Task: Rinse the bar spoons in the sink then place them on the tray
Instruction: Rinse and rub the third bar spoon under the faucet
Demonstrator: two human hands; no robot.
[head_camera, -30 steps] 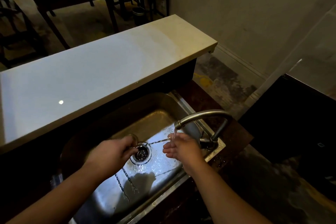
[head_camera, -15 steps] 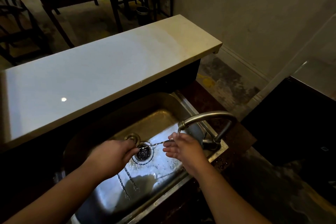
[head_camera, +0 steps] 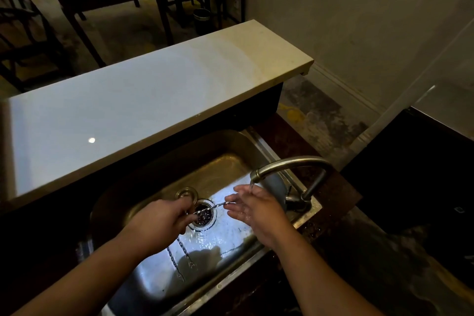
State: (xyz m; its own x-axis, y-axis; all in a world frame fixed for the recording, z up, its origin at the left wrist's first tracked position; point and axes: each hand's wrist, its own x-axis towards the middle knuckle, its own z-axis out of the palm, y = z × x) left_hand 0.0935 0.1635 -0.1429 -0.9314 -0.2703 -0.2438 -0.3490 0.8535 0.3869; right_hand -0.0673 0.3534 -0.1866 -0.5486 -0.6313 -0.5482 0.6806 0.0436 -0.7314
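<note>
A twisted metal bar spoon (head_camera: 209,208) lies level above the drain of the steel sink (head_camera: 232,159). My left hand (head_camera: 164,220) grips its near end. My right hand (head_camera: 252,206) is under the tap's thin stream with fingers relaxed, and its fingertips touch the spoon's far end. Two more twisted bar spoons (head_camera: 180,258) lie on the wet sink floor below my left hand. No tray is in view.
The curved faucet (head_camera: 292,164) arches over the sink's right side, water running. A round plug (head_camera: 186,194) sits by the drain (head_camera: 204,217). A pale raised bar counter (head_camera: 154,95) runs behind the sink. A dark cabinet (head_camera: 415,169) stands at the right; dark furniture stands beyond the counter.
The view has shifted slightly. My right hand's fingers have opened out a little under the stream; the spoon stays between both hands above the drain.
</note>
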